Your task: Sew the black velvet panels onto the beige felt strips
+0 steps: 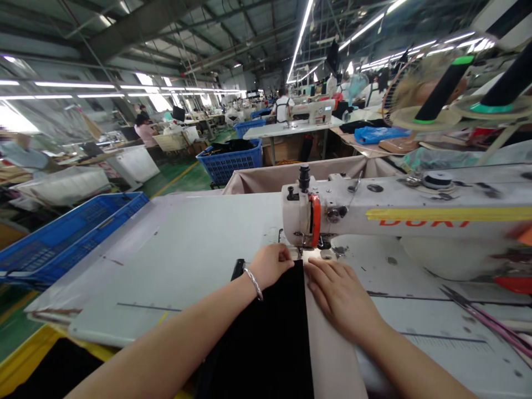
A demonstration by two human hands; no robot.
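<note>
My left hand (272, 266), with a silver bracelet at the wrist, pinches the far edge of a black fabric piece (270, 343). The fabric runs from my side of the table up to the needle area of a white sewing machine (353, 205). To the right of the black edge, my right hand (336, 285) lies flat on a pale strip (328, 354), perhaps cloth, fingers stretched toward the presser foot (300, 252). Both hands are close in front of the machine head. The underside of the fabric is hidden.
Pink-handled scissors (486, 318) lie at the right on the table (199, 233). A blue crate (75, 233) stands to the left, with a yellow container (25, 354) below it. Black thread cones (444, 88) stand at upper right. Other people work farther back.
</note>
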